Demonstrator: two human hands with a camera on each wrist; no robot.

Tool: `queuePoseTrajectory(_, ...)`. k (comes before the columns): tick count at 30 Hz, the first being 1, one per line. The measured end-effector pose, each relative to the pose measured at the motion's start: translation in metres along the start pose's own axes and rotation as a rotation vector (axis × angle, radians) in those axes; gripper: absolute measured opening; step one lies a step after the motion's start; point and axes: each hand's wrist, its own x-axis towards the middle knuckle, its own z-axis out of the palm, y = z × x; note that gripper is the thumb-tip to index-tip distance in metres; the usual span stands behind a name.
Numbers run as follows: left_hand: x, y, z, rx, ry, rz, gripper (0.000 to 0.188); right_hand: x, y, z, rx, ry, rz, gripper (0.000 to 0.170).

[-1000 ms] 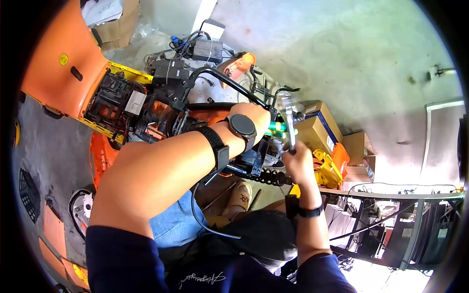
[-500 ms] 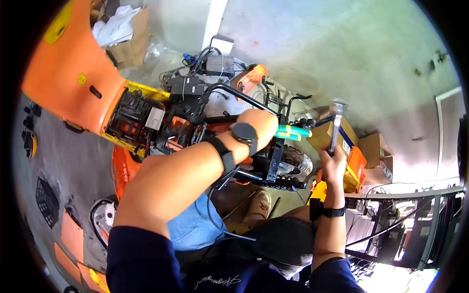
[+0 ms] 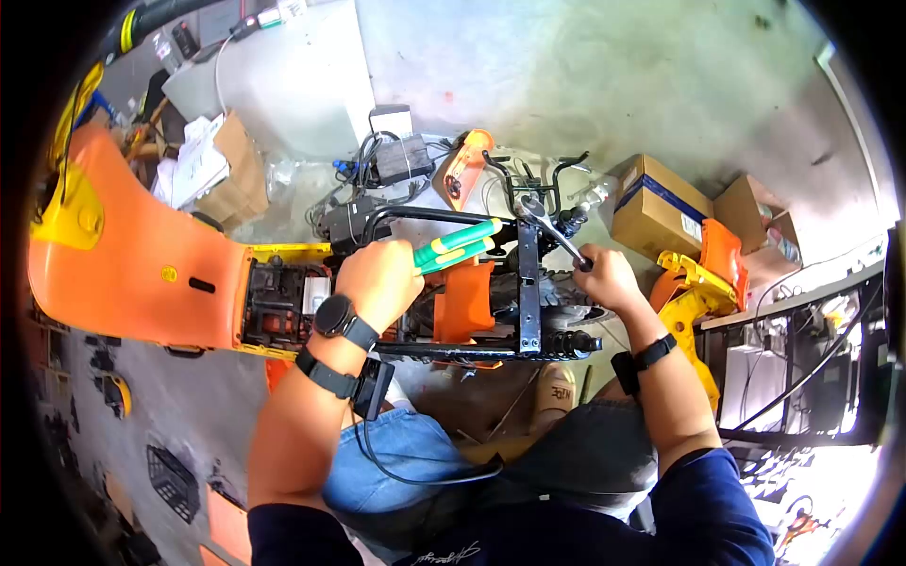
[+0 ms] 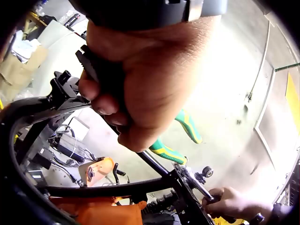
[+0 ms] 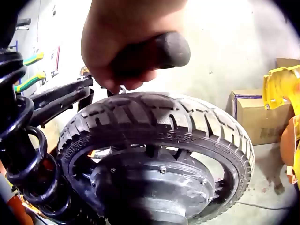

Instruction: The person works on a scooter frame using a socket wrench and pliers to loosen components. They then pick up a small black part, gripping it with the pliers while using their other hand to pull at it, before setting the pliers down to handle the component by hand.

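My left hand (image 3: 382,278) grips pliers with green and yellow handles (image 3: 458,247), above the black tubular frame (image 3: 528,302) of a partly stripped vehicle. In the left wrist view the fingers curl round the dark part of the pliers, and the handles (image 4: 171,153) stick out below the hand. The right hand (image 3: 609,278) holds a ratchet wrench (image 3: 557,234) by its dark handle, its metal head at the frame's rear corner. Seen from the right wrist, that hand (image 5: 133,42) is above the treaded tyre (image 5: 154,110); the wrench's head is hidden there.
An orange body panel (image 3: 142,255) spreads at the left. Cardboard boxes (image 3: 661,203) and yellow and orange parts (image 3: 694,311) stand to the right. Behind the frame lie a black box with cables (image 3: 404,158) and an orange piece (image 3: 464,170). A coil spring (image 5: 30,140) flanks the wheel.
The left hand has moved left along the frame with the pliers. The right hand first swung the wrench out rightward, then brought it back to the frame's corner. The head view has shifted.
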Motion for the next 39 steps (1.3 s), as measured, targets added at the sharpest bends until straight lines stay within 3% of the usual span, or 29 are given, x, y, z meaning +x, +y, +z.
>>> queuePoseTrajectory(5, -0.002, -0.004, -0.003, 0.044, 0.0, -0.006, 0.017, 0.0, 0.002, 0.002, 0.007, 0.003, -0.136, 0.027)
queuePoseTrajectory(8, 0.001, -0.004, 0.001, 0.07, -0.013, 0.01, 0.017, -0.004, -0.004, 0.002, -0.07, -0.071, -0.122, 0.044)
queuePoseTrajectory(12, 0.003, 0.002, 0.003, 0.082, -0.031, 0.016, 0.017, -0.004, -0.002, 0.002, -0.066, -0.053, -0.181, 0.044)
queuePoseTrajectory(21, 0.004, 0.016, 0.004, 0.079, -0.037, 0.038, 0.017, -0.01, -0.006, -0.003, -0.006, -0.013, -0.151, 0.051)
queuePoseTrajectory(23, 0.003, 0.024, -0.001, 0.087, -0.043, 0.036, 0.017, -0.012, -0.014, -0.01, -0.182, 0.019, 0.004, 0.056)
queuePoseTrajectory(25, 0.0, 0.035, -0.004, 0.074, -0.014, 0.047, 0.017, -0.02, -0.04, -0.031, -0.198, 0.039, 0.013, 0.049)
queuePoseTrajectory(27, -0.001, 0.044, -0.004, 0.126, 0.001, 0.087, 0.015, -0.027, -0.06, -0.045, 0.237, 0.201, -0.121, 0.038)
queuePoseTrajectory(28, -0.001, 0.05, -0.003, 0.13, 0.055, 0.162, 0.016, -0.032, -0.068, -0.053, 0.404, 0.168, -0.222, 0.032)
queuePoseTrajectory(29, 0.0, 0.055, -0.002, 0.132, 0.11, 0.238, 0.016, -0.032, -0.07, -0.047, 0.474, 0.254, -0.423, 0.037)
queuePoseTrajectory(31, 0.0, 0.062, 0.003, 0.15, 0.187, 0.319, 0.014, -0.035, -0.084, -0.049, 0.342, 0.335, -0.698, 0.051)
queuePoseTrajectory(33, 0.004, 0.074, 0.002, 0.189, 0.4, 0.558, 0.011, -0.047, -0.093, -0.044, 0.156, 0.287, -0.667, 0.06)
queuePoseTrajectory(34, 0.004, 0.08, 0.002, 0.278, 0.446, 0.599, 0.009, -0.051, -0.094, -0.045, 0.152, 0.038, -0.535, 0.062)
queuePoseTrajectory(35, 0.003, 0.085, -0.001, 0.318, 0.497, 0.655, 0.006, -0.055, -0.094, -0.041, 0.189, 0.023, -0.503, 0.06)
queuePoseTrajectory(37, 0.004, 0.09, 0.001, 0.326, 0.546, 0.723, 0.009, -0.057, -0.098, -0.047, 0.266, -0.1, -0.394, 0.058)
queuePoseTrajectory(38, 0.003, 0.092, -0.001, 0.342, 0.542, 0.732, 0.011, -0.058, -0.098, -0.045, 0.269, -0.03, -0.422, 0.056)
queuePoseTrajectory(39, -0.002, 0.096, -0.009, 0.316, 0.414, 0.664, 0.019, -0.059, -0.101, -0.048, 0.245, -0.041, -0.356, 0.057)
